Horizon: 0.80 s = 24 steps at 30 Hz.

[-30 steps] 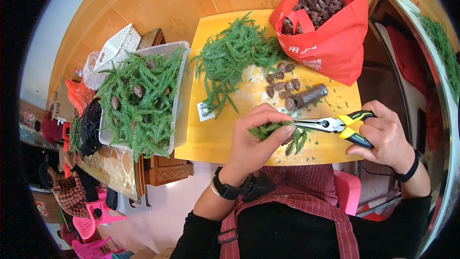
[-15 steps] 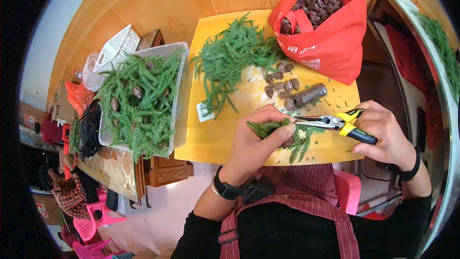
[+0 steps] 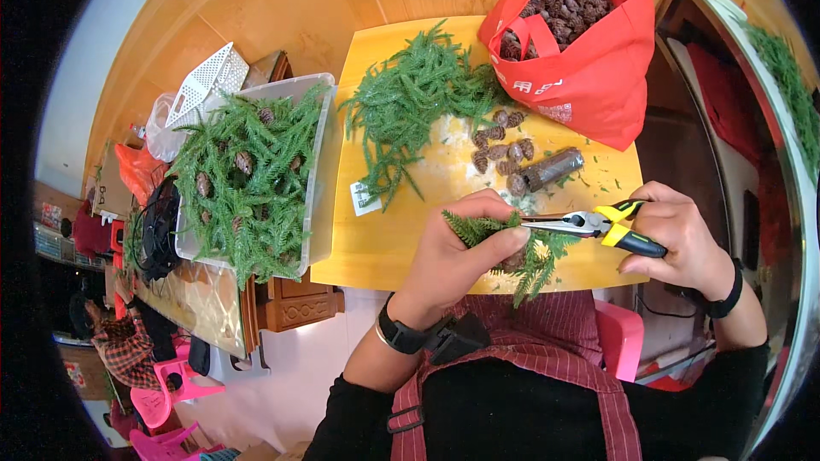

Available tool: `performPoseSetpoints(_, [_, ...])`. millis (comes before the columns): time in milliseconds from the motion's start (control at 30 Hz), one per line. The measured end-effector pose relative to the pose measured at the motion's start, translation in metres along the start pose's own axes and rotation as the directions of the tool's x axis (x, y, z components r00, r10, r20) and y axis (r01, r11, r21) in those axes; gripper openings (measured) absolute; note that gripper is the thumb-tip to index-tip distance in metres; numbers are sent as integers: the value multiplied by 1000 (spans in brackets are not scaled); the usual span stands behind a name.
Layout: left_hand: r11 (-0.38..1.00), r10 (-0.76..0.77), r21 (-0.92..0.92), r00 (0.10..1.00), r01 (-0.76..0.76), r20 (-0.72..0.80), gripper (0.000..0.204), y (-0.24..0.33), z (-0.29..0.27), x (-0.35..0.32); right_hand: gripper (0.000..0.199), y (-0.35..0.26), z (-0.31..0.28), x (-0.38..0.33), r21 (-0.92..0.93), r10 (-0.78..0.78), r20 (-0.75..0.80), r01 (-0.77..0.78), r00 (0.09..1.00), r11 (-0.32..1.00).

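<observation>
Pliers [image 3: 585,222] are being gripped by the right hand [image 3: 683,236], their tips reaching the sprig [image 3: 536,271], which the left hand [image 3: 457,248] is pinching over the desk [image 3: 371,243]. For clean work, that hand should be holding firmly, yet keeping clear of the tips.

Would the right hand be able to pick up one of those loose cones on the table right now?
Probably not straight away: the right hand is taken up with the pliers, whose tips are at the sprig in the left hand. The cones themselves lie uncovered.
</observation>
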<state>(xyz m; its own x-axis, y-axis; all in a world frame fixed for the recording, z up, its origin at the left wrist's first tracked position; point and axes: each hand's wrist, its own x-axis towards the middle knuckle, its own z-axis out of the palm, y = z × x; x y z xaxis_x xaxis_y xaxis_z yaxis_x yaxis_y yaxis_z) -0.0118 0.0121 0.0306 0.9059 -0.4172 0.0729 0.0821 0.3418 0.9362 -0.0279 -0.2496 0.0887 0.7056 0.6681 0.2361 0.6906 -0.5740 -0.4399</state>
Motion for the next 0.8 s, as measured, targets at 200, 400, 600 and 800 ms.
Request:
performPoseSetpoints(200, [998, -52, -47, 998, 51, -18, 9, 4, 2, 2, 40, 2, 8, -6, -37, 19, -42, -20, 999, 999])
performPoseSetpoints(400, [995, 40, 92, 999, -39, -9, 13, 6, 3, -1, 33, 7, 6, -3, 272, 30, 63, -46, 998, 961])
performPoseSetpoints(600, [998, -16, 56, 999, 18, -48, 17, 11, 4, -4, 34, 7, 4, -4, 280, 72, 65, -88, 995, 956])
performPoseSetpoints(800, [969, 99, 227, 995, -95, -6, 21, 11, 3, -3, 42, 8, 1, -7, 39, 20, -14, -19, 1000, 999])
